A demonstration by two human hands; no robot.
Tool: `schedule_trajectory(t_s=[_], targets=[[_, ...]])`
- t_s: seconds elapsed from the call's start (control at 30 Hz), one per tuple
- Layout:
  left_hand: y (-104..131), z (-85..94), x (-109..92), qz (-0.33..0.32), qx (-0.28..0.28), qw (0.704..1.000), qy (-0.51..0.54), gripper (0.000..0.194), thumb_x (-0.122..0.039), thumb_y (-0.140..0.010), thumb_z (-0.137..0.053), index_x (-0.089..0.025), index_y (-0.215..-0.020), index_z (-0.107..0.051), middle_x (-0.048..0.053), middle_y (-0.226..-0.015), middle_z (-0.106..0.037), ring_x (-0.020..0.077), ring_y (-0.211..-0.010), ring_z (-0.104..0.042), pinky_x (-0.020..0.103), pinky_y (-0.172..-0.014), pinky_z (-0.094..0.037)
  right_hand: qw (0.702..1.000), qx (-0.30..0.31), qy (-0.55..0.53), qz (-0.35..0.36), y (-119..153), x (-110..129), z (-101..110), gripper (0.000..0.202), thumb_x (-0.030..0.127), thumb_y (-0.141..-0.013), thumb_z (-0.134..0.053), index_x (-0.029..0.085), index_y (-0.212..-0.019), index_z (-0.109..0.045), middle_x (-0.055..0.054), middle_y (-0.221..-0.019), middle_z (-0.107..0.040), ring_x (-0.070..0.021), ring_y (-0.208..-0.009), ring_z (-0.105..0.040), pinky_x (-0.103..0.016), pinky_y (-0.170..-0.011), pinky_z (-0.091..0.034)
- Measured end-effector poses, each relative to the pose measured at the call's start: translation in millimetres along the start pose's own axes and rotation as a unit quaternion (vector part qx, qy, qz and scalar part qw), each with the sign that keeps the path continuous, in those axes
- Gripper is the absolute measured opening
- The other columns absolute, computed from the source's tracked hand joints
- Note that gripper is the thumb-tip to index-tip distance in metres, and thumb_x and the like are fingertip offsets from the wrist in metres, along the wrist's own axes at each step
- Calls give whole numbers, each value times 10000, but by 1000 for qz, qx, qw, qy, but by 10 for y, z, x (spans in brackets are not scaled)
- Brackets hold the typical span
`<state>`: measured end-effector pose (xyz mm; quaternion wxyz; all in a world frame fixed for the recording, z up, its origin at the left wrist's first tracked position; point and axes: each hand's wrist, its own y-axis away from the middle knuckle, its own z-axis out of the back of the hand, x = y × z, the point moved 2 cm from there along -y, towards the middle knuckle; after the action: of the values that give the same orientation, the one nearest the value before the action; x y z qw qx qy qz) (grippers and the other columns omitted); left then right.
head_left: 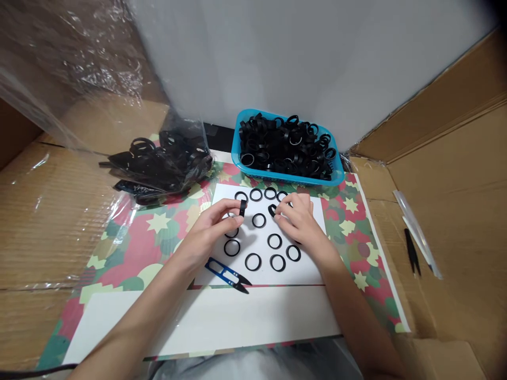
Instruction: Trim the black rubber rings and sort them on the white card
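My left hand [216, 219] pinches a black ring [243, 208], seen edge-on, between thumb and fingers above a white sheet [253, 237]. Over the sheet's right side, my right hand [297, 215] has its fingers closed on another black ring [272, 210], which is tilted. Several more black rings lie flat on the paper around both hands, among them one in the middle [259, 220] and one near the front [253, 262]. Part of the rings under each hand is hidden. Blue-handled thread snips [227, 273] rest at the sheet's front left edge.
Behind the sheet stands a blue basket [288, 178] heaped with black rings. A clear plastic bag [166, 163] with black parts lies at the back left. Black tweezers [412, 253] lie on the right cardboard. Cardboard walls [455, 158] and a patterned mat [356, 232] surround the work spot.
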<state>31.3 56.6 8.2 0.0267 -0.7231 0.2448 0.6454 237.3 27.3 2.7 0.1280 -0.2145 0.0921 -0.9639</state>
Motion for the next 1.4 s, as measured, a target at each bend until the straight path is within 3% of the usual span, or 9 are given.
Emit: schedule_trajectory(t_s=[0.13,0.23,0.47,0.6,0.77,0.93,1.07,1.23,1.4], targets=[[32,-68,42,60,30,997,48,265,-354,-711,-674,-217,-932,-622,-8,-855,-504,106,-721,-410,216,-648,-332,983,-115,-133,51,-5,104,108,120,164,-856,-480,215,-750,-502,-10,-760,-539,-173,-783,-459,-349,-739,-366],[47,-129,80,91,48,989,101,280,-364,-681,-709,-188,-885,-630,-11,-796,-494,84,-674,-385,183,-601,-320,967,-165,-167,97,4,207,78,116,137,-843,-483,208,-750,-488,4,-691,-537,-148,-677,-455,-319,-648,-366],[61,-203,144,137,75,948,278,224,-250,-624,-767,-128,-756,-634,-42,-651,-417,23,-524,-301,138,-521,-335,947,-225,-16,227,60,437,-88,95,100,-795,-502,179,-831,-539,-16,-691,-597,-155,-673,-492,-317,-610,-344],[89,-211,118,157,82,922,344,215,-202,-607,-767,-104,-687,-594,-54,-623,-362,11,-502,-257,129,-503,-337,930,-251,33,265,85,470,-111,146,91,-758,-507,178,-864,-557,-31,-726,-605,-168,-713,-509,-321,-618,-362],[118,-226,60,144,79,931,326,239,-211,-620,-762,-113,-602,-544,-44,-605,-385,26,-511,-293,150,-488,-310,928,-246,49,276,102,488,-94,194,96,-741,-511,212,-886,-566,-39,-760,-608,-175,-742,-526,-324,-629,-393],[126,-212,74,102,73,965,232,238,-294,-624,-755,-141,-643,-575,-20,-634,-448,69,-574,-366,195,-534,-309,927,-249,38,277,112,497,-98,229,101,-752,-509,246,-914,-581,-45,-805,-595,-180,-769,-528,-328,-638,-397],[147,-174,31,31,57,991,119,221,-348,-663,-710,-164,-685,-591,-20,-647,-457,90,-604,-377,224,-556,-277,943,-263,-20,205,97,428,-54,289,68,-785,-476,252,-994,-553,-41,-816,-589,-175,-755,-533,-328,-648,-401],[177,-175,-36,-80,86,993,-21,178,-344,-749,-645,-175,-726,-592,-33,-626,-410,98,-594,-341,246,-576,-276,978,-122,-130,111,35,359,-24,109,150,-871,-445,197,-897,-540,-6,-696,-578,-145,-658,-515,-304,-630,-399],[176,-205,-11,-86,107,989,-54,193,-355,-774,-626,-169,-748,-582,-21,-657,-421,111,-632,-364,248,-606,-298,973,-109,-186,86,25,351,-27,133,130,-854,-439,192,-758,-507,1,-661,-538,-136,-637,-490,-288,-614,-391]])
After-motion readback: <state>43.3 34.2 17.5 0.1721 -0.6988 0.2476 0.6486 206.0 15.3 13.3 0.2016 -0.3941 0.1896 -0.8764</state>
